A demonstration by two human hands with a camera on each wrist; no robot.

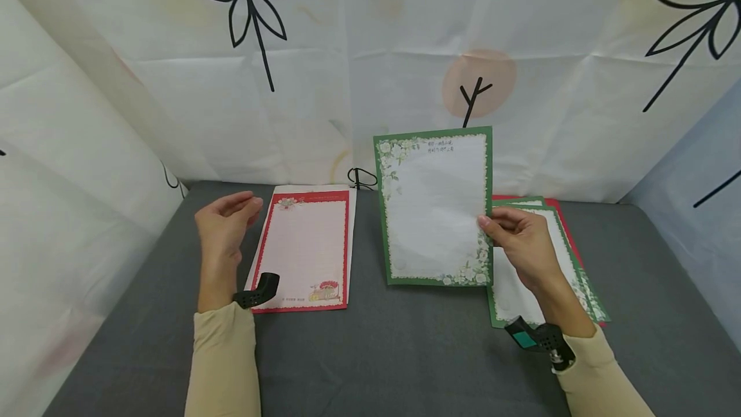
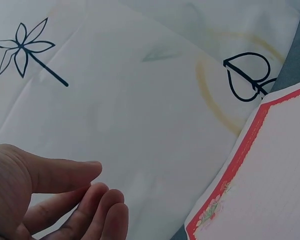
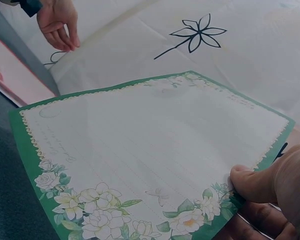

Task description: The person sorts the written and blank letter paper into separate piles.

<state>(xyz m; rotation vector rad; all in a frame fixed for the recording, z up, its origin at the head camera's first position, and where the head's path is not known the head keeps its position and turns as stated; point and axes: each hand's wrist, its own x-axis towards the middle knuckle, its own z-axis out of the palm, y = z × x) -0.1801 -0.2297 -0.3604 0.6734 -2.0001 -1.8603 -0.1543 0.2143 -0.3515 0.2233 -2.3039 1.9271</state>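
Observation:
A sheet of green-bordered letter paper with white flowers in its corners is held up by my right hand. The thumb lies on its front at the right edge, and a few handwritten lines show near its top. My left hand hovers over the left side of the table, holding nothing, its fingers loosely bent. Beside it lies a red-bordered letter sheet on top of other paper. Under and behind my right hand lie several green-bordered sheets, with a red edge showing beneath them.
The table has a dark grey cloth. A white fabric backdrop printed with black leaf drawings stands along the back, and fabric walls close in both sides. Each wrist wears a black camera mount.

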